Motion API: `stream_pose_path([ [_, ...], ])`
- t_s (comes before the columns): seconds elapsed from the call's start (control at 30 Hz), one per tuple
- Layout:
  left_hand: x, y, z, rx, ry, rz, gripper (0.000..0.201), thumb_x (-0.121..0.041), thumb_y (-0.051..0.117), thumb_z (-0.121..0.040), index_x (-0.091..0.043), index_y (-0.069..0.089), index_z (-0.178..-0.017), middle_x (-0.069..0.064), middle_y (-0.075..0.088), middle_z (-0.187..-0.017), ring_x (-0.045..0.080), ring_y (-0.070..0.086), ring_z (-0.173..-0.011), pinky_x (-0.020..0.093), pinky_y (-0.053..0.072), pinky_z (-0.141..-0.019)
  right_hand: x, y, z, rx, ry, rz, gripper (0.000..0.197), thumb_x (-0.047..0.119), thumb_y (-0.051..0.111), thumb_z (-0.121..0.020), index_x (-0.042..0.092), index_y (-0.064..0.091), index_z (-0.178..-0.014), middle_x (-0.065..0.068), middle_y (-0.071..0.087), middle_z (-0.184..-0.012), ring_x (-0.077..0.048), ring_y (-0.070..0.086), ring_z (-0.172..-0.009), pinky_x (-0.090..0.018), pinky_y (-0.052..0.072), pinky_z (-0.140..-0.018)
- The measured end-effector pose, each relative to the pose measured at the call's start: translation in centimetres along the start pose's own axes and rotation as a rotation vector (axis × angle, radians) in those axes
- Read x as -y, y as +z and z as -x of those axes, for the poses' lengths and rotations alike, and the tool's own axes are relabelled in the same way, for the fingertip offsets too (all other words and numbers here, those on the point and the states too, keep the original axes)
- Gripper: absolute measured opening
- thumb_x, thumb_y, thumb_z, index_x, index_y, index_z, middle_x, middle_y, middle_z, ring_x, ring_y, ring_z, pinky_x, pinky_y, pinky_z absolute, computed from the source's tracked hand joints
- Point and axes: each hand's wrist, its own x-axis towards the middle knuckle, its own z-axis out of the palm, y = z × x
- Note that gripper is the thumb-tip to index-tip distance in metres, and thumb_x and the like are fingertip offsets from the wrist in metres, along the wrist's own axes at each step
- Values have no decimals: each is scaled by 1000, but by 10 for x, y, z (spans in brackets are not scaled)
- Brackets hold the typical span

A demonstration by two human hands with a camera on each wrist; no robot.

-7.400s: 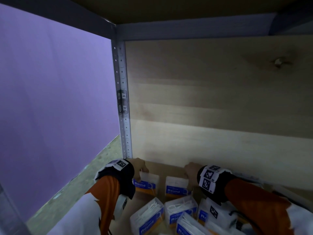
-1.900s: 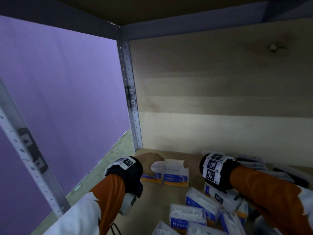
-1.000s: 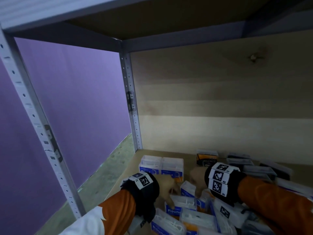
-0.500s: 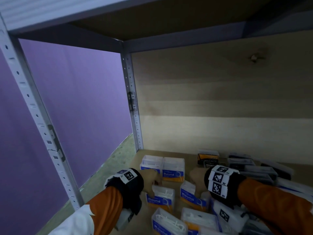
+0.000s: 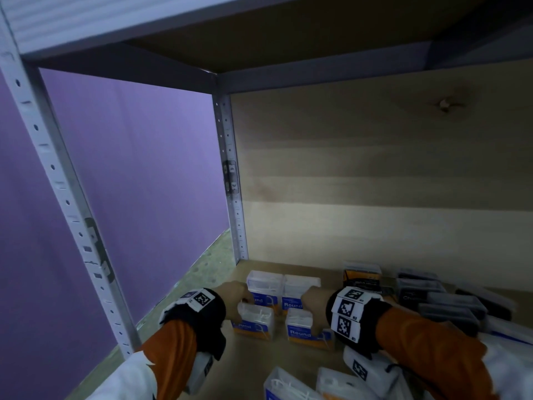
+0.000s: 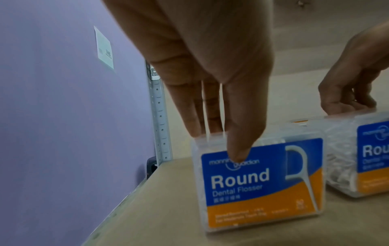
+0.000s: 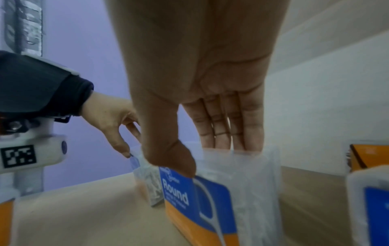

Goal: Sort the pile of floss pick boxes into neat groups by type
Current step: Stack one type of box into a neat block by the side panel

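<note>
Up against the back-left post (image 5: pixel 235 197) of the shelf (image 5: pixel 259 353), head view first: two Round boxes (image 5: pixel 284 290) sit side by side. Just in front of them, the left hand (image 5: pixel 233 297) grips one Round box (image 5: pixel 253 323) and the right hand (image 5: pixel 315 306) grips another (image 5: pixel 301 332). Dark boxes (image 5: pixel 441 301) are lined up well right of the post.

Left wrist view: thumb on the blue label, fingers behind, so the left hand (image 6: pixel 202 69) is clamped on its Round box (image 6: pixel 261 183), which stands upright on the shelf board.

Right wrist view: same deal, right hand (image 7: pixel 200 79) pinching its box (image 7: pixel 221 196) at the top, a bit blurry.
</note>
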Motion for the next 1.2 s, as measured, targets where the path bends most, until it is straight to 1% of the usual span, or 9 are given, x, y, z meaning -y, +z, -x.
stream_pose_path([
  [0.1,2,3,-6,-21,-12,8,50,-14,65,-84,-9,52,-132,11,46,-137,26,47,-124,30,38,-101,1,-2,-9,-9,2,0,40,23,62,-90,9,39,-61,-5,34,-62,-15,32,-52,-24,28,-45],
  [0.2,3,5,-12,-41,-11,17,52,-14,65,-84,-10,50,-134,9,44,-139,25,45,-126,31,38,-102,3,-4,-14,-22,-3,-7,23,21,61,-91,5,44,-89,-5,30,-66,-16,30,-55,-24,29,-48],
  [0.33,5,6,-19,-63,22,-16,53,-17,63,-86,-12,49,-136,9,43,-141,24,44,-128,32,38,-105,3,-5,-19,-12,0,-15,25,19,59,-92,6,48,-110,-5,26,-68,-16,28,-56,-23,27,-49],
  [0.43,4,6,-23,-76,23,-16,52,-16,62,-86,-12,49,-136,9,44,-140,25,45,-126,30,38,-103,1,-5,-21,-20,-7,-25,40,19,60,-92,-3,49,-124,-4,24,-67,-22,36,-63,-22,26,-49],
  [0.6,5,5,-26,-77,27,-1,49,-14,63,-85,-12,52,-133,10,45,-137,25,46,-125,31,39,-101,-2,-5,-28,-29,-10,-30,32,19,60,-92,-3,50,-112,-6,32,-71,-18,32,-60,-26,29,-51],
  [0.7,6,6,-27,-80,32,17,49,-14,61,-86,-13,52,-134,9,46,-138,25,46,-126,31,39,-101,-5,-1,-32,-67,-16,-41,47,21,60,-92,-8,47,-127,-17,44,-100,-26,41,-85,-29,37,-70],
  [1.0,9,7,-29,-125,62,19,43,-16,55,-91,-14,52,-134,7,49,-138,21,46,-126,24,34,-97,-13,5,-43,-110,-26,-49,47,20,63,-89,-6,52,-126,-23,54,-122,-24,47,-92,-33,44,-79],
  [1.1,10,7,-31,-112,59,-6,42,-16,54,-91,-13,52,-133,8,47,-139,21,45,-126,24,34,-96,-14,6,-46,-118,-33,-35,48,19,63,-89,-6,51,-128,-22,53,-129,-32,55,-113,-37,48,-93],
  [1.2,12,8,-33,-90,33,-3,52,-17,56,-91,-16,43,-142,7,39,-144,21,39,-132,24,31,-100,-15,6,-48,-121,-34,-25,44,17,61,-90,-7,54,-126,-23,55,-128,-35,55,-116,-39,48,-94],
])
